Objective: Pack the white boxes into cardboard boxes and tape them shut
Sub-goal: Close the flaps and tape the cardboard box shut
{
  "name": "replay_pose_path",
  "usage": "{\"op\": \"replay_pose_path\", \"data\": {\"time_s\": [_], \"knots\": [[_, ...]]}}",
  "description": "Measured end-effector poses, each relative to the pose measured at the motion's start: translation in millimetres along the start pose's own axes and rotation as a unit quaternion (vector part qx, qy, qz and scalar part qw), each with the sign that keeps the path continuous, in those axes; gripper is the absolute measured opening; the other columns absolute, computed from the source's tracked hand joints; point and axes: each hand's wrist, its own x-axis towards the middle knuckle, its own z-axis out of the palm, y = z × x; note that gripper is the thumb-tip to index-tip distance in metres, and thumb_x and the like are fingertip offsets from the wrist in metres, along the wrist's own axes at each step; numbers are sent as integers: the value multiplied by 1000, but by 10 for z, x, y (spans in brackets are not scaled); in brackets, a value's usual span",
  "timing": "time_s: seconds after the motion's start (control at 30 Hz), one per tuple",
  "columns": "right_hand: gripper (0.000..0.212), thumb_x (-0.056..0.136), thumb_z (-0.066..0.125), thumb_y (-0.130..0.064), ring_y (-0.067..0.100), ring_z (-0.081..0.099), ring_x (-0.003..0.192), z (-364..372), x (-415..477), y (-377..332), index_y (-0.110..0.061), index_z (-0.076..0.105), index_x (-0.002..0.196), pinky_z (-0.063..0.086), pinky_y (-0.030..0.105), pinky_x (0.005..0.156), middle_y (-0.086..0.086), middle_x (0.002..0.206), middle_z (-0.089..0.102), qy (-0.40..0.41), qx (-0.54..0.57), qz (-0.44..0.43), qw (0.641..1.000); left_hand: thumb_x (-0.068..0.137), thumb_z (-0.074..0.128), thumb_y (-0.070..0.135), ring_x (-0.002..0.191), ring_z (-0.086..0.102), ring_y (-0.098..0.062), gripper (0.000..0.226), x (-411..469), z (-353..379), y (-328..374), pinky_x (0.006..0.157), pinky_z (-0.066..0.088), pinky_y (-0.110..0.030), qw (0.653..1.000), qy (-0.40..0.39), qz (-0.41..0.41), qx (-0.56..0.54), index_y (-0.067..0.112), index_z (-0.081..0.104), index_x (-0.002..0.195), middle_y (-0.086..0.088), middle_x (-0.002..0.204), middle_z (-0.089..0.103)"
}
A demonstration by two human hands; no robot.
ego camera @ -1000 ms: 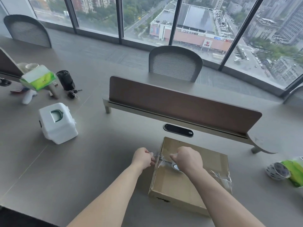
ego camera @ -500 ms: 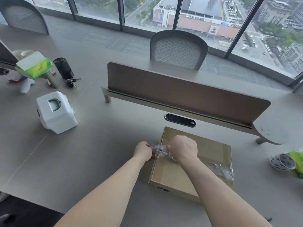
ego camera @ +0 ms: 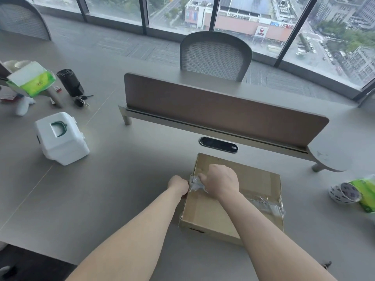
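Cardboard box (ego camera: 233, 201) closed, flat on desk (ego camera: 121, 189) just in front of divider (ego camera: 223, 112). Left hand (ego camera: 178, 185) at its left edge, fingers curled, pinching clear tape (ego camera: 195, 184); right hand (ego camera: 220, 182) on top, fingers curled onto same tape. White box (ego camera: 60, 138) well apart, left

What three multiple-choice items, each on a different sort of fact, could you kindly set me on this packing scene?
1. Where is the white box relative to the cardboard box?
A. On top of it
B. To its left, apart from it
C. Inside it
2. What colour is the white box's handle?
A. Red
B. Yellow
C. Green
3. In what state is the cardboard box?
A. Closed, with clear tape across its top
B. Open, flaps up
C. Crushed flat
Answers: 1 B, bare desk lies between them; 2 C, the recessed handle shows dark green; 3 A, its top lies flat under shiny tape.
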Motion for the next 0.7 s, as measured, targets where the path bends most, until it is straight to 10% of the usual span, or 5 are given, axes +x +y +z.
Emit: {"op": "replay_pose_path", "data": {"time_s": [0.3,0.43,0.7], "knots": [[28,95,47,-36,28,52,97,105,-50,247,-11,60,94,44,40,84,5,97,60,30,125,-43,991,98,35,11,114,56,-25,32,-378,19,55,97,47,-40,956,69,253,132,13,61,116,-4,123,62],[48,89,55,-60,21,50,80,174,-180,424,-14,49,79,40,35,66,-1,81,54,56,202,19,978,103,23,18,150,11,-6,53,-486,74,-112,122,12,-29,911,-9,335,242,22,26,156,11,164,13],[44,85,60,-58,18,55,68,219,-224,471,-17,52,72,44,35,62,-4,69,58,70,250,-5,966,101,24,53,148,-24,-12,79,-366,129,-270,123,-7,-39,831,4,350,433,19,-24,153,7,160,-29]]}}
